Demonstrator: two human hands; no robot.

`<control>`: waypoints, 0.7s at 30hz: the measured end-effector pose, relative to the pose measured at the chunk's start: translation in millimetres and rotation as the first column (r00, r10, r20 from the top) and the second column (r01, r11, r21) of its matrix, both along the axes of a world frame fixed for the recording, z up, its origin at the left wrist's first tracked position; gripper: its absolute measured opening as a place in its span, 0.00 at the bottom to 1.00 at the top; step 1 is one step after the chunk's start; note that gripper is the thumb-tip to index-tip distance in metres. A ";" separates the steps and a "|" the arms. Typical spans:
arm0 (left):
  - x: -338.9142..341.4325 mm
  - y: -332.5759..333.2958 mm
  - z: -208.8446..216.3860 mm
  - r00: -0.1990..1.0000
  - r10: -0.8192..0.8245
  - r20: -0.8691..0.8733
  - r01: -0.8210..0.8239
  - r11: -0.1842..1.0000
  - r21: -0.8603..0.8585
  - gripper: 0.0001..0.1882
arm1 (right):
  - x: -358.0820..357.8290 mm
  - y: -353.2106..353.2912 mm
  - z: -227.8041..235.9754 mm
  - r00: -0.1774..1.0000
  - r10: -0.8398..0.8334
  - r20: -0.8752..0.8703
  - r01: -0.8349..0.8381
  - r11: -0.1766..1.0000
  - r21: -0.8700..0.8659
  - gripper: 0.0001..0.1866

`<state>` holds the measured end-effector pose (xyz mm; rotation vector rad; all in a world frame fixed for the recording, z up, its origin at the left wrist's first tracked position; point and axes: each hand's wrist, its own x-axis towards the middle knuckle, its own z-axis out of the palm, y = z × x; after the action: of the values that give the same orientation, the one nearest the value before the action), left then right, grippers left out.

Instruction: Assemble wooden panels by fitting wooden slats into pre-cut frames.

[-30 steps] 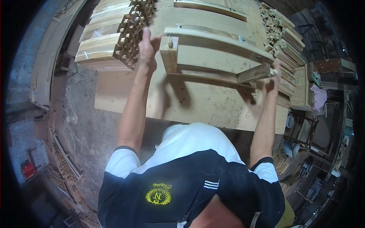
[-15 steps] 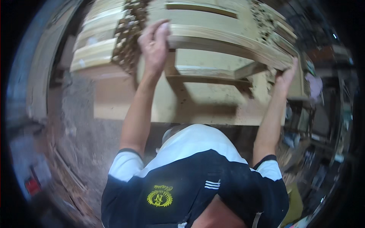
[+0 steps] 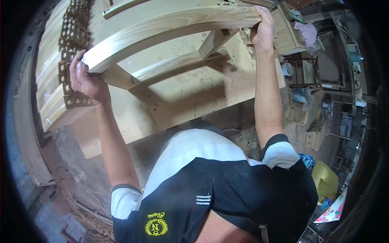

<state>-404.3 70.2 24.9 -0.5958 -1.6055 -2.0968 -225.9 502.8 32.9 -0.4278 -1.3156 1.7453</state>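
Note:
With both hands I hold a pale wooden frame (image 3: 170, 25) above a plywood worktop (image 3: 162, 117). Its long top rail runs between my hands, shorter crosspieces join it to a second rail, and the middle is open. My left hand (image 3: 87, 79) is closed round the left end of the top rail, thumb and fingers at the corner. At the other end, my right hand (image 3: 264, 30) grips the right corner, its fingers partly hidden by the wood. The frame is tilted and casts a shadow on the worktop.
Stacked wooden pieces with notched ends (image 3: 75, 52) stand along the left side of the worktop. A light wooden stack (image 3: 283, 34) with a pink cloth (image 3: 306, 34) is at the right. A yellow bag (image 3: 324, 180) lies low at the right, near loose timber (image 3: 314, 139) on the floor.
The frame now looks larger and tilts with its right end farther away. My left hand has shifted left and nearer, my right hand up and left in the picture. The view has turned.

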 end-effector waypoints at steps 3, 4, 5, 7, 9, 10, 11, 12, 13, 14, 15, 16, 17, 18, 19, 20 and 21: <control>13.3 -0.1 22.7 0.999 0.017 -0.028 -0.021 0.992 -0.128 0.17 | 8.5 2.7 8.3 0.994 0.112 -0.011 -0.112 0.994 -0.013 0.21; 27.0 9.4 38.6 0.992 0.107 -0.065 -0.116 0.981 -0.156 0.17 | 12.3 -6.8 14.7 0.985 0.172 -0.025 -0.173 0.984 -0.030 0.27; 48.5 23.1 52.2 0.964 0.165 -0.210 -0.213 0.949 -0.233 0.18 | 27.2 -25.5 32.4 0.981 0.154 -0.121 -0.174 0.970 -0.169 0.09; 86.3 71.1 102.4 0.850 0.193 -0.489 -0.381 0.868 -0.319 0.20 | 50.7 -7.2 -11.9 0.988 0.154 -0.016 -0.154 0.988 0.001 0.22; 100.7 123.1 136.6 0.761 -0.147 -0.632 -0.431 0.614 -0.661 0.31 | 60.2 -9.7 -60.3 0.972 0.170 0.160 -0.202 0.956 0.214 0.33; 110.1 150.0 131.8 0.741 -0.183 -0.647 -0.511 0.470 -0.719 0.32 | 58.9 -24.7 -61.7 0.957 0.112 0.267 -0.212 0.899 0.383 0.37; 117.6 171.0 126.3 0.725 -0.224 -0.651 -0.576 0.320 -0.752 0.34 | 60.0 -38.8 -60.1 0.938 0.016 0.348 -0.216 0.811 0.544 0.41; 120.7 179.2 123.1 0.818 -0.235 -0.525 -0.484 0.210 -0.849 0.35 | 60.8 -51.1 -43.9 0.919 -0.133 0.372 -0.194 0.670 0.717 0.45; 125.4 190.5 116.2 0.894 -0.237 -0.381 -0.362 0.120 -0.924 0.35 | 65.1 -46.4 -38.1 0.855 -0.070 0.514 -0.296 0.748 0.594 0.45; 132.1 198.5 109.2 0.948 -0.225 -0.228 -0.227 0.029 -0.973 0.36 | 67.4 -42.5 -39.9 0.853 -0.074 0.516 -0.300 0.740 0.602 0.43; 135.2 197.8 100.6 0.919 -0.260 -0.297 -0.274 0.121 -0.954 0.34 | 68.1 -39.1 -43.3 0.851 -0.078 0.519 -0.305 0.732 0.609 0.42; 140.9 204.4 97.9 0.922 -0.242 -0.302 -0.282 0.112 -0.953 0.35 | 68.5 -35.9 -49.1 0.849 -0.081 0.522 -0.309 0.725 0.615 0.41; 146.0 209.4 101.8 0.925 -0.222 -0.307 -0.291 0.104 -0.951 0.35 | 68.4 -33.2 -39.8 0.854 -0.086 0.513 -0.300 0.723 0.622 0.38; 150.6 214.0 103.0 0.928 -0.203 -0.313 -0.300 0.096 -0.949 0.36 | 63.7 -26.6 -47.7 0.865 -0.082 0.495 -0.274 0.749 0.603 0.39; 154.1 215.8 104.8 0.919 -0.208 -0.336 -0.315 0.126 -0.941 0.37 | 65.2 -26.9 -42.9 0.879 -0.051 0.474 -0.272 0.763 0.586 0.39; 159.4 220.3 108.1 0.932 -0.183 -0.313 -0.301 0.089 -0.949 0.37 | 67.5 -26.6 -37.2 0.892 -0.020 0.451 -0.270 0.777 0.569 0.39; 165.8 226.9 113.6 0.944 -0.157 -0.291 -0.286 0.054 -0.957 0.38 | 67.7 -23.7 -39.4 0.885 -0.048 0.463 -0.267 0.763 0.589 0.39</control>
<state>-238.5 297.2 138.5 -1.1480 -2.6218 -0.2706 -158.1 479.1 -6.5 -0.3688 -2.2179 1.1883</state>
